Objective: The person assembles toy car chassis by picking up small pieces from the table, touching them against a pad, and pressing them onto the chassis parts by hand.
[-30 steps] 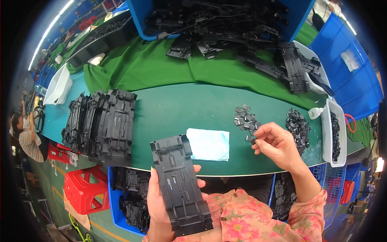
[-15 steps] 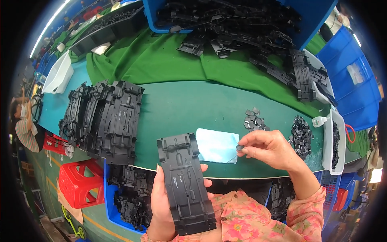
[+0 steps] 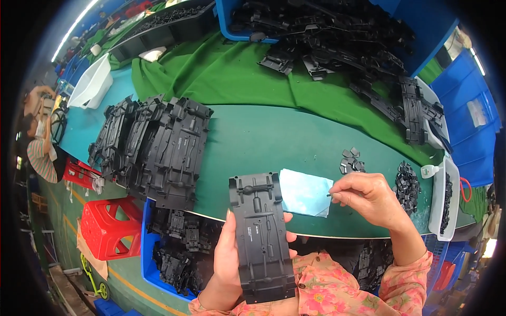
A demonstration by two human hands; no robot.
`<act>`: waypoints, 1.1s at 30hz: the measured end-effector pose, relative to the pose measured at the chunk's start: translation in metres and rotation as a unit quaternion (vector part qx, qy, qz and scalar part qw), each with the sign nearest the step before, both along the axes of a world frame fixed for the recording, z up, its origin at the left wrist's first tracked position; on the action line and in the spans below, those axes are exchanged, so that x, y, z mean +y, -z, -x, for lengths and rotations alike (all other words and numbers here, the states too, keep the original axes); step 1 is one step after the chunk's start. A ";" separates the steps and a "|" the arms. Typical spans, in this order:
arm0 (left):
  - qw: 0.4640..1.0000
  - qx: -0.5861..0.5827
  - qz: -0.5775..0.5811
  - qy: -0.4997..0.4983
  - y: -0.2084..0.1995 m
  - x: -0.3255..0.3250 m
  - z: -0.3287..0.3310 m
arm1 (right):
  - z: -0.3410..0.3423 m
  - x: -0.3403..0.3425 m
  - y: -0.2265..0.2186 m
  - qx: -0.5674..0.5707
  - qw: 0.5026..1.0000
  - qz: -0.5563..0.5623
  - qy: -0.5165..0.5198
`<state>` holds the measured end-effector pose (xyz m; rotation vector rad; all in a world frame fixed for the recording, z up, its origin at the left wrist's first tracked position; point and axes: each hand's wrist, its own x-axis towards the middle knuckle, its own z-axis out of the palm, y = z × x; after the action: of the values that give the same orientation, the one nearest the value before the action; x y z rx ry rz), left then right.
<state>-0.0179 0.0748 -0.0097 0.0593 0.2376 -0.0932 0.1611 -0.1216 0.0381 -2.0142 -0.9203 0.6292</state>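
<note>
Nearest, the left hand [image 3: 227, 258] supports a black moulded plate [image 3: 262, 237] from beneath, its grip closed around the plate with the thumb at one long side and fingertips at the other. The plate slants upward, its far end overlapping the near edge of the worktop [image 3: 253, 131] in view. Above that edge, the right hand [image 3: 371, 197] has its grip pinching a small dark piece [image 3: 330, 195] between thumb and forefinger, just beside the right side of a pale blue sheet [image 3: 303, 192]. Beyond the right hand lies a small heap of black pieces [image 3: 352, 162]; a larger pile [image 3: 407, 189] sits toward the worktop's right end, near a white tray [image 3: 436, 213]. Toward the left end, a row of similar black plates [image 3: 179, 152] leans together. Along the far edge spreads a green cloth [image 3: 226, 73], with a blue bin [image 3: 435, 42] of black parts behind
</note>
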 end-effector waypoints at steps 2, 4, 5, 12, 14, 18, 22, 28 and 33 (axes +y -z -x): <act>1.000 0.004 -0.004 -0.005 -0.002 0.000 0.001 | 0.000 0.006 0.000 -0.070 0.998 -0.008 -0.005; 1.000 0.007 0.005 -0.009 -0.001 0.001 0.002 | 0.000 0.014 0.003 -0.146 0.989 -0.022 -0.013; 1.000 0.009 0.006 -0.012 -0.001 0.001 0.003 | 0.000 0.017 0.004 -0.146 0.989 -0.016 -0.011; 1.000 0.004 0.012 -0.008 0.001 -0.001 0.003 | -0.001 0.024 0.008 -0.177 0.981 0.064 -0.048; 1.000 0.007 0.000 -0.012 0.000 -0.001 0.003 | -0.002 0.026 0.010 -0.157 0.984 0.070 -0.037; 1.000 0.008 0.008 -0.008 0.001 -0.002 0.004 | -0.004 0.031 0.012 -0.165 0.981 0.092 -0.041; 1.000 0.006 0.003 -0.005 -0.001 -0.003 0.003 | -0.008 0.038 0.017 -0.174 0.976 0.118 -0.056; 1.000 0.007 -0.004 -0.001 -0.001 -0.002 0.004 | -0.010 0.039 0.014 -0.207 0.969 0.120 -0.060; 1.000 0.004 -0.003 -0.001 0.000 -0.002 0.005 | -0.006 0.040 0.014 -0.230 0.961 0.117 -0.101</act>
<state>-0.0229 0.0732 -0.0095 0.0639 0.2455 -0.0899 0.1667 -0.0812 0.0238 -2.3509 -1.3936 0.3946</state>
